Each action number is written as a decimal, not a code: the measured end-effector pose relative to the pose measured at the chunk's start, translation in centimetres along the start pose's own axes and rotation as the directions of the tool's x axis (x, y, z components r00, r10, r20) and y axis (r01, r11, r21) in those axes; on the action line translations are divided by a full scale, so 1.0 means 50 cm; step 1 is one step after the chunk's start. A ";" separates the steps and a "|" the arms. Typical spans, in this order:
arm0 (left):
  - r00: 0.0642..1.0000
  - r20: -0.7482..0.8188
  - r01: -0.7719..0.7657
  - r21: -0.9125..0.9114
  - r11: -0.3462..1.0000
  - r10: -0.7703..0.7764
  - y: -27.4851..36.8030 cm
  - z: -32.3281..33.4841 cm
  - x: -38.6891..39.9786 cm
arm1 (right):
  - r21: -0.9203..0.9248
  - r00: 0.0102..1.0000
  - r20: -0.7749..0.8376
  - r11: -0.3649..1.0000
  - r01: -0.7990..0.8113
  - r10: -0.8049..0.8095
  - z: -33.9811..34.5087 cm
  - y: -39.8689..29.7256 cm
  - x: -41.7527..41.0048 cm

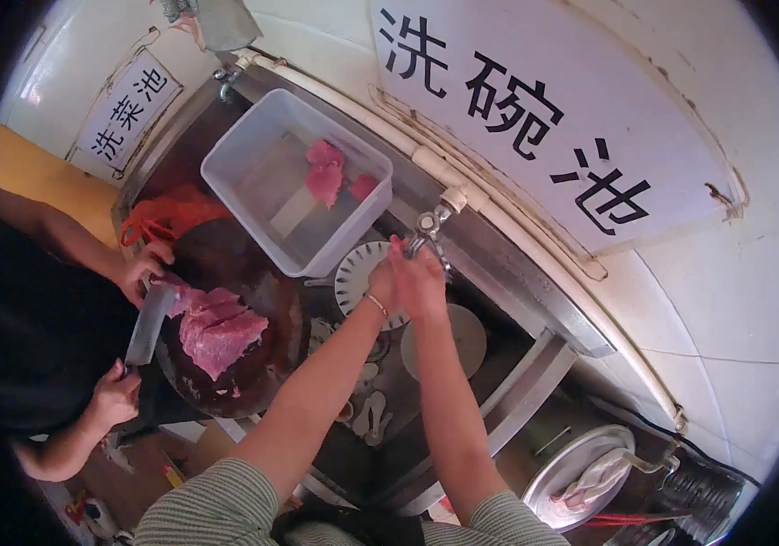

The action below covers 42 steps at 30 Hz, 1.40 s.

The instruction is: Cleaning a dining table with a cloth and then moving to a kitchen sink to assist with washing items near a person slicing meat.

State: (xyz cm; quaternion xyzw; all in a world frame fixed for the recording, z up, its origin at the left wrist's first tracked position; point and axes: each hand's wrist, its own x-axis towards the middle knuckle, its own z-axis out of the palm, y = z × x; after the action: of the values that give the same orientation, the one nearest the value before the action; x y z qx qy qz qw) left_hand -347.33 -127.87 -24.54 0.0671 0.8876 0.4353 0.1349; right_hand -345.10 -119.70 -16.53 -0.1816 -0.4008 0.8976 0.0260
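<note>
My left hand [384, 283], with a bracelet at its wrist, is pressed against my right hand [421, 280] in front of the metal faucet [428, 225]. Whether the fingers are closed, or anything lies between the palms, is hidden. Water flow cannot be made out. Beneath them in the sink is a white plate with dark rim marks [355, 276], partly covered by the left hand. A plain round plate or lid [461, 341] lies lower, behind my right forearm. Small dishes and white spoons [372, 418] rest on the sink bottom.
A co-worker's hand holds a cleaver [149, 327] against raw meat [218, 327] on a round chopping block [273, 368] at left. A translucent tub [246, 211] holds water and meat pieces [325, 174]. A metal basin [546, 471] stands lower right. Wall signs bear writing.
</note>
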 end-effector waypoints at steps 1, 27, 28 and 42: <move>1.000 0.007 0.027 -0.308 0.951 -0.026 -0.104 -0.013 0.018 | -0.480 0.989 0.090 0.865 0.145 -0.116 0.063 -0.025 -0.026; 0.873 0.385 0.437 -0.890 0.131 -0.299 0.319 0.020 -0.375 | -0.879 0.888 0.237 0.302 0.368 -0.393 -0.005 0.005 0.104; 0.854 0.454 0.496 -0.857 0.137 -0.254 0.332 0.021 -0.418 | -0.878 0.892 0.236 0.308 0.366 -0.386 0.003 0.004 0.104; 0.832 0.520 0.470 -0.846 -0.254 -0.193 0.078 -0.060 -0.043 | -0.759 0.993 0.030 0.643 0.097 -0.115 0.031 -0.037 0.009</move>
State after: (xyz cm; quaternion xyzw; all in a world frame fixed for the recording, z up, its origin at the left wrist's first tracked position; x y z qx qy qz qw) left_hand -346.16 -128.23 -19.32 -0.2627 0.2185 0.8787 0.3334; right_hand -346.26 -119.46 -14.38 -0.1617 -0.7490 0.6426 0.0044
